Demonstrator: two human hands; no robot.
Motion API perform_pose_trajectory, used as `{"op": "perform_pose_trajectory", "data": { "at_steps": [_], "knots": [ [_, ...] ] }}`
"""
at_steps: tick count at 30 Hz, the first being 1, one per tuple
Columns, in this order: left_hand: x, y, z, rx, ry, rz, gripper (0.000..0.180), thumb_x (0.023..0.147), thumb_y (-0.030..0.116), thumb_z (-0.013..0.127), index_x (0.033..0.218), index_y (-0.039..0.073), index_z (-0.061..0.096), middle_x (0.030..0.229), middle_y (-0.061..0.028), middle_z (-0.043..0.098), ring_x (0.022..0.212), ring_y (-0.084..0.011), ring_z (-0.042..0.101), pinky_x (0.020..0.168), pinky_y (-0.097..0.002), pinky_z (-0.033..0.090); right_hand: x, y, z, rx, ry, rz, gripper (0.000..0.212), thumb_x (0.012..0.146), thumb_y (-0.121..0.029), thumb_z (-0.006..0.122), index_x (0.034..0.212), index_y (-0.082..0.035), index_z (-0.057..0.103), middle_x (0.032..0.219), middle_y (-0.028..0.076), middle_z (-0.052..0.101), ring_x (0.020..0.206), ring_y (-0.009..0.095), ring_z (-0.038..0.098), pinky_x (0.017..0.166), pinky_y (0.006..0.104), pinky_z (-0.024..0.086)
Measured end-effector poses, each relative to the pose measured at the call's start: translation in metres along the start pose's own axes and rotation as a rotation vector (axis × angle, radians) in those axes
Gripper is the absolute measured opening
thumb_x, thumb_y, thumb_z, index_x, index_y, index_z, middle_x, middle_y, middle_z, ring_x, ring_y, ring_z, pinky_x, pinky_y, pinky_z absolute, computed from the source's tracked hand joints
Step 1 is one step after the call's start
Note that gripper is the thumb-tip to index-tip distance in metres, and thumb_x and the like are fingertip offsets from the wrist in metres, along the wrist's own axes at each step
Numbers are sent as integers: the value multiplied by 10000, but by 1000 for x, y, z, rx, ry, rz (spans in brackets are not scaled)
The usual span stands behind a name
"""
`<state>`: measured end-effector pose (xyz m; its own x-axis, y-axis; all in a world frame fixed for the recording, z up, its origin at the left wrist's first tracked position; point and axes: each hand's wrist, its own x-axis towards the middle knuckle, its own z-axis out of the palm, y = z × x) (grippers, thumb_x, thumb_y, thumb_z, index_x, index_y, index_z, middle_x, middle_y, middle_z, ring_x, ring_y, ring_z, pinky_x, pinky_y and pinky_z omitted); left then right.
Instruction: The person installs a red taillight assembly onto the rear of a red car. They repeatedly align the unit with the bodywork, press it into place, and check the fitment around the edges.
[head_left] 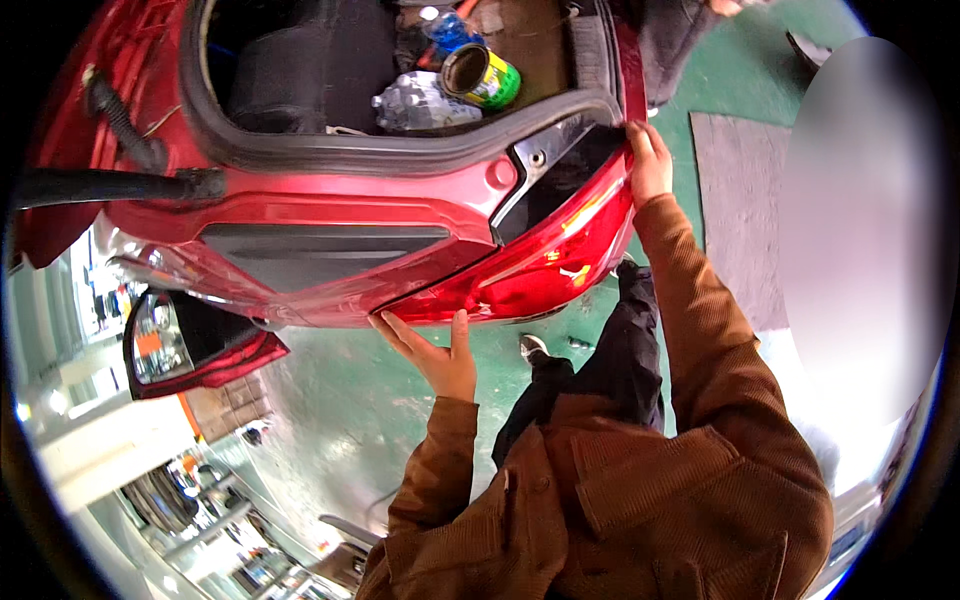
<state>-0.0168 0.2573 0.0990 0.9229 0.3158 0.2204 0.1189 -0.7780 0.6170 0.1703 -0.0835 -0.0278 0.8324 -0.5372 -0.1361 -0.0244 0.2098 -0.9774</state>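
A long red tail light [545, 262] lies along the rear corner of a red car [330, 190]. My right hand [652, 168] grips its far right end, with the fingers bent over the outer edge. At the light's inner end, my left hand [437, 362] is spread, thumb apart and fingertips against the near edge. Between the light and the body, a dark gap shows beside a bare metal corner [535, 160]. The undersides of the light and some right fingertips are hidden.
In the open trunk lie a clear plastic bottle [425, 103] and a green-and-yellow can [490, 80]. A black strut [120, 187] crosses at left. A car door [200, 345] stands beyond the bumper. Another person's dark clothing [672, 45] shows at top right, near a grey mat [740, 210].
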Motion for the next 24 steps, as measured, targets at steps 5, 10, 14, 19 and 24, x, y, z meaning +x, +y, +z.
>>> {"op": "perform_pose_trajectory", "data": {
  "at_steps": [5,10,14,19,24],
  "knots": [
    [3,-7,-3,37,-76,137,1067,914,351,799,1644,-25,117,1704,-298,9,1589,-445,43,1267,-559,117,8,-4,-9,-74,26,-40,369,1000,-300,597,1184,-9,728,1093,92,750,1028,179,654,959,303,481],
    [9,-13,-11,124,-147,364,1023,915,319,784,1643,-18,150,1706,-291,56,1592,-444,58,1268,-572,108,9,1,-3,-60,27,23,341,999,-291,602,1156,-23,745,1042,70,753,990,155,656,929,292,487],
    [18,22,10,77,-303,758,886,933,299,750,1604,-31,276,1676,-263,247,1578,-447,168,1264,-580,151,3,0,2,-9,18,36,335,1000,-293,626,1161,-24,742,1024,42,744,964,132,641,911,281,486],
    [37,110,69,90,-669,1001,780,906,299,738,1536,-36,422,1637,-264,338,1520,-484,301,1211,-609,273,3,0,-3,57,5,31,327,1015,-284,623,1163,-16,738,1024,27,738,951,125,631,905,270,484],
    [58,179,137,327,-526,872,877,845,412,781,1498,-45,417,1559,-307,409,1481,-444,367,1213,-573,280,-6,-13,2,3,4,-26,309,1035,-254,599,1161,-7,734,1072,49,742,1009,136,640,937,281,487]
  ]
}}
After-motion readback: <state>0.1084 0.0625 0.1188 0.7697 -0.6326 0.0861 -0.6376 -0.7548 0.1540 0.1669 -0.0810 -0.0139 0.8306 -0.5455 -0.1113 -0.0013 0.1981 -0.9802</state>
